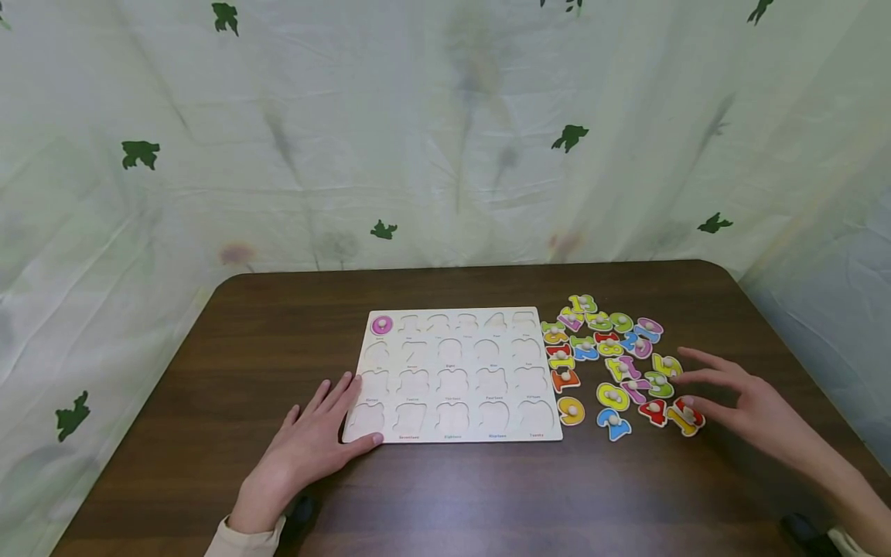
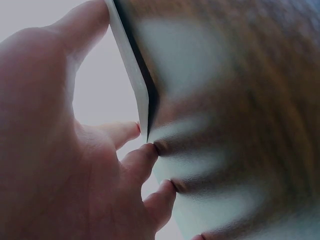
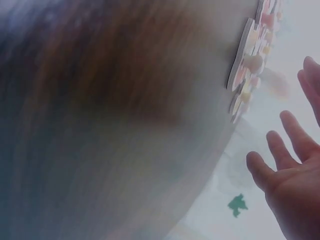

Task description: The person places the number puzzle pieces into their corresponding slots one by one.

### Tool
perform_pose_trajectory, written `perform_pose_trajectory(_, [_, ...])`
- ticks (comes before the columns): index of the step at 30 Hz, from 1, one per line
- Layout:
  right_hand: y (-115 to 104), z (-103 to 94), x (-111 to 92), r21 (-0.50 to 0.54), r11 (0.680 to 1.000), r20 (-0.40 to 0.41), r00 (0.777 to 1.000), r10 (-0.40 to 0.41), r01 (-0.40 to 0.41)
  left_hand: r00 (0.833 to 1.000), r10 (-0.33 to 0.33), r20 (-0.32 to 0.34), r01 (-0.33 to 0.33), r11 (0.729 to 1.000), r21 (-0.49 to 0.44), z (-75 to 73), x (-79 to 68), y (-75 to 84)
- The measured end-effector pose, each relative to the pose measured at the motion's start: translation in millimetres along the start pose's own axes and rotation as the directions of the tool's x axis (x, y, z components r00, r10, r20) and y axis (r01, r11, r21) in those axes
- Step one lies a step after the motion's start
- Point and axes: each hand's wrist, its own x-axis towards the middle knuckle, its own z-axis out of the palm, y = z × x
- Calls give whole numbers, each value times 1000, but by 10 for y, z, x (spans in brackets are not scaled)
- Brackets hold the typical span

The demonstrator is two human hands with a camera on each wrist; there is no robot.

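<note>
A white number puzzle board [image 1: 431, 428] lies on the table, its rows of shallow recesses labelled with small number words. In its top left recess sits a purple 0 piece [image 1: 381, 325] with a small knob. My left hand [image 1: 309, 441] lies at the board's left edge, thumb on the near corner and fingers spread along the side; the left wrist view shows them at the board's edge [image 2: 137, 92]. My right hand [image 1: 755, 402], fingers apart and nothing held, hovers at the right side of the loose pieces, nearest a red-and-yellow number piece [image 1: 685, 418] and a yellow-green piece [image 1: 667, 364].
Several colourful knobbed number pieces lie in a loose cluster right of the board, among them a blue 7 [image 1: 614, 424], a red 4 [image 1: 653, 412] and an orange-yellow 9 [image 1: 571, 411]. Behind the brown table [image 1: 292, 317] hangs a pale curtain [image 1: 445, 155] with green leaf shapes.
</note>
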Motion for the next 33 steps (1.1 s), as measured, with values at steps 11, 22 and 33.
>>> perform_pose_trajectory(11, [-287, 200, 276, -1, 998, 19, 998, 59, -59, 1000, -1, -1, 1, 1000, 3, -12, -12, -9])
perform_pose_trajectory(22, [-581, 487, 617, 93, 991, 66, 993, 94, -100, 1000, -2, -3, 2, 1000, 2, -2, 5, -19])
perform_pose_trajectory(33, [-621, 718, 864, 125, 988, 125, 990, 72, -87, 1000, 1, -11, -1, 1000, 2, 9, -3, -13])
